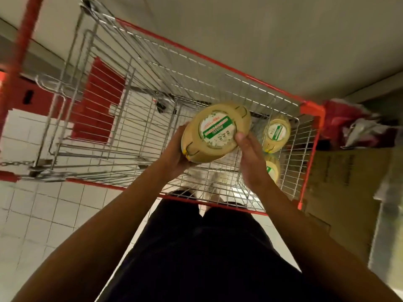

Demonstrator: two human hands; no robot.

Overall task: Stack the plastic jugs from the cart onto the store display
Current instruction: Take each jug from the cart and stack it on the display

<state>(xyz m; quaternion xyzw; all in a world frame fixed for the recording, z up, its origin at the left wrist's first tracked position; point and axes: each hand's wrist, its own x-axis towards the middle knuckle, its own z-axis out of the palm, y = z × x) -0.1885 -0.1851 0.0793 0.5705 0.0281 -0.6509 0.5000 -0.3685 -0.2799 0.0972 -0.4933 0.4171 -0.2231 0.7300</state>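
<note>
We stand on white tiled floor (39, 214) over the cart (218, 68); both hands, left (174, 153) and right (250, 158), clamp 1 jug (214, 132), seemingly lying sideways, cap lower-left.

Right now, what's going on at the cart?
A person is holding one yellowish plastic jug on its side in both hands, left hand under it and right hand against its near edge, above the wire cart. Two more jugs lie in the cart's right end, one farther away and one partly hidden behind the right hand. The display is not in view.
</note>
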